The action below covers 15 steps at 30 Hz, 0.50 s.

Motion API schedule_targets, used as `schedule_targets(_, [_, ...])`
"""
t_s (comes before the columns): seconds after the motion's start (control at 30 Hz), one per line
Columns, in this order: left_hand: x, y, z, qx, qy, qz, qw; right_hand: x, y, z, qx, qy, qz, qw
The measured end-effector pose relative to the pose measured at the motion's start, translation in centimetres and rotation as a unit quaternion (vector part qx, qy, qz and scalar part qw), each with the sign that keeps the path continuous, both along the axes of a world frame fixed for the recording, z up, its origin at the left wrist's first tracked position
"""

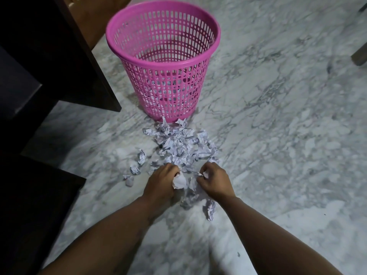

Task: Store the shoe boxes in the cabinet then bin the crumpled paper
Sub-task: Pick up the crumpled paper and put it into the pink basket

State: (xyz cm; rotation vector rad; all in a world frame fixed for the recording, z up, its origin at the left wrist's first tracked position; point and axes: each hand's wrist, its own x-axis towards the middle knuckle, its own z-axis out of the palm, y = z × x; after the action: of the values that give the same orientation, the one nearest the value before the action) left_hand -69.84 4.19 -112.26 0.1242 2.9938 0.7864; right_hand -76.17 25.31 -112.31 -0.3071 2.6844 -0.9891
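- 1 pink bin (163,62), upright on the marble floor (278,116), beside dark furniture (49,62).
- 1 crumpled paper pile (182,147) on the floor, touching the bin's base; 3 loose balls (135,169) left of it, 1 (210,210) nearer.
- Left hand (160,183): fingers curled round a paper wad (179,181).
- Right hand (215,180): fingers pinching paper.

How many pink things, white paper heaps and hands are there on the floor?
Pink bin: 1
Heap of crumpled paper: 1 (separate balls too jumbled to count)
Hands: 2, left hand and right hand, each gripping paper
Total: 4
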Motion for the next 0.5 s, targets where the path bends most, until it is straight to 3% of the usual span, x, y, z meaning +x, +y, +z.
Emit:
schedule_targets(0.13, [-1.7,-0.1,2.9,0.049,0.007,0.038,0.998,-3.0,-0.1,3.3,-0.083,0.032,-0.029,0.996])
schedule_targets(0.3, [-5.4,-0.7,8.6,0.176,0.111,0.068,0.976,-7.5,-3.5,12.5,-0.291,0.122,-0.11,0.943])
schedule_targets(0.43, [-10.1,-1.6,17.9,0.271,0.249,0.092,0.925,-11.9,-6.7,22.2,-0.44,0.229,-0.091,0.864])
schedule_targets(0.5, [-13.0,-2.7,23.1,0.313,0.349,0.099,0.878,-14.7,-8.2,26.3,-0.447,0.318,-0.065,0.833])
